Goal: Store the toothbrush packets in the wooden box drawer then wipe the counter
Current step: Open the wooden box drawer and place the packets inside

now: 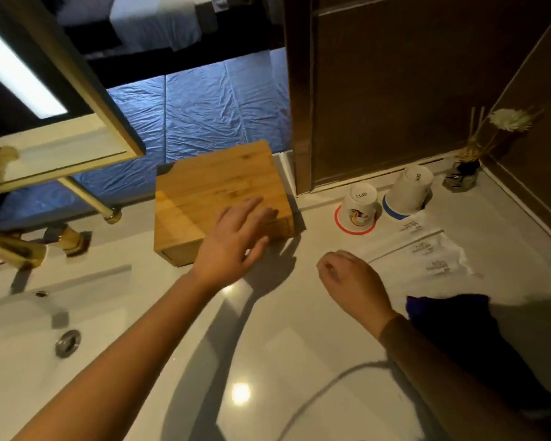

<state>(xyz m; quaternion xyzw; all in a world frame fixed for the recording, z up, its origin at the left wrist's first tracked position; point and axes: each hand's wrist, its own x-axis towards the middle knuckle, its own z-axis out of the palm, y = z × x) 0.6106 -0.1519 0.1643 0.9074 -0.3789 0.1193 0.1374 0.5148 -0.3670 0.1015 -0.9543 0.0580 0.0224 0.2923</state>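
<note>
L hand lies flat, fingers spread, on the front edge of the box top, holding nothing. Prob. it's there to steady the box so the drawer can be slid out w/o the box skating on the glossy counter. Drawer front shows just past the fingertips and looks shut or nearly so. Box sits at the counter's back edge, just right of the sink and gold tap.

R hand hovers mid-counter, fingers curled loosely under; can't tell if it pinches anything, nothing visible in it. It's just left of the packets, which lie flat and overlapping toward the right side, not yet stored. Likely it's abt to take one.

Dark cloth is bunched near the front right, partly under the R forearm, parked w/in reach for the wipe.

Two cups stand upside down behind the packets, near the back wall, presumably to keep dust out. Their bases read "PFI"; one has a red rim, the other blue. Packets carry small grey print, too blurred to read. A small vase w/ dried stems fills the back right corner.
</note>
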